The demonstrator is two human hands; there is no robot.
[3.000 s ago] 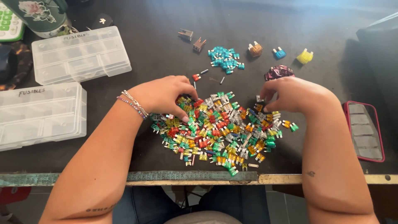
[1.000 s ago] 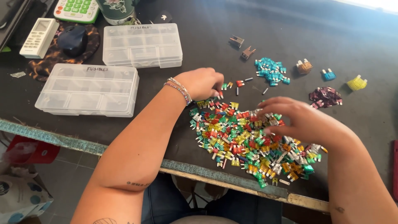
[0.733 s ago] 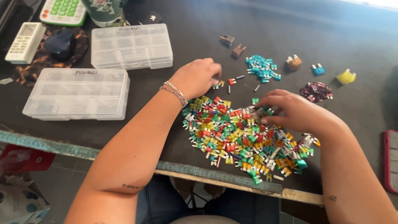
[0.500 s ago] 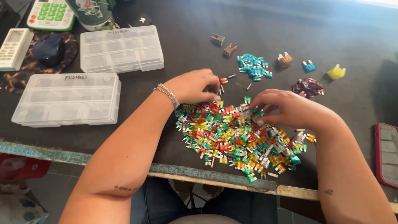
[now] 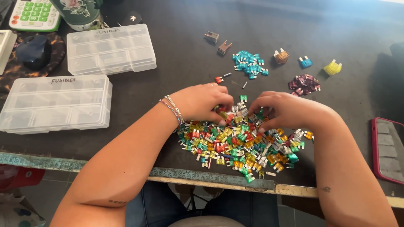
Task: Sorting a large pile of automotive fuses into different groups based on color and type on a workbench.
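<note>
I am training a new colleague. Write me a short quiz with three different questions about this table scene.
1. True or false: both hands rest in the mixed fuse pile.
2. Which sorted group lies farthest right? A) teal fuses B) yellow fuse C) purple fuses
3. How many clear plastic organizer boxes are on the table?

Key: 1 true, left hand and right hand; 2 B; 3 two, near box and far box.

Daylight is cast from the far right, where the dark table (image 5: 181, 80) is washed to a pale grey haze. The near left is left dimmer. Soft glare is seen on the clear plastic boxes (image 5: 54, 103). Focus is sharp throughout, with slight bending at the edges.
</note>
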